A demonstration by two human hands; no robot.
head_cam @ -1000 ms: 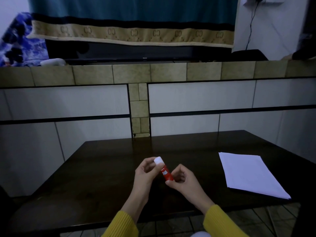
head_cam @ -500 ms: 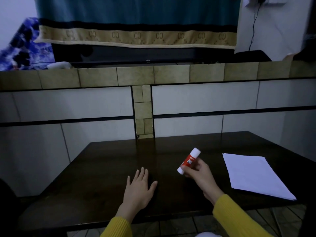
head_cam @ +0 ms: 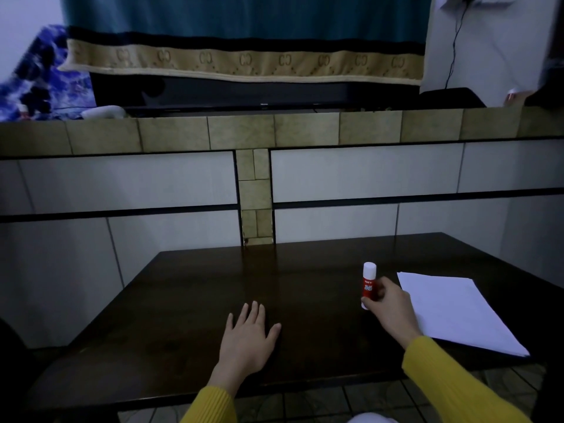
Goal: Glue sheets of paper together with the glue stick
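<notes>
Here, I logged the right hand (head_cam: 389,306) pinching the red glue stick with its white cap (head_cam: 368,283) upright on the dark wooden table (head_cam: 189,288).

Detail: thumb and fingers curled round the lower red part of the stick, cap still on and pointing up; whether its base touched the wood I could not tell. The stack of white paper sheets (head_cam: 457,309) lay flat just right of that hand, near the table's right edge, apart from the stick. The left hand (head_cam: 248,340) rested palm down on the table, fingers straight and slightly spread, holding nothing, well apart from stick and paper. Both arms wore yellow knit sleeves (head_cam: 451,383). Behind the table I noted a tiled wall (head_cam: 122,181).
</notes>
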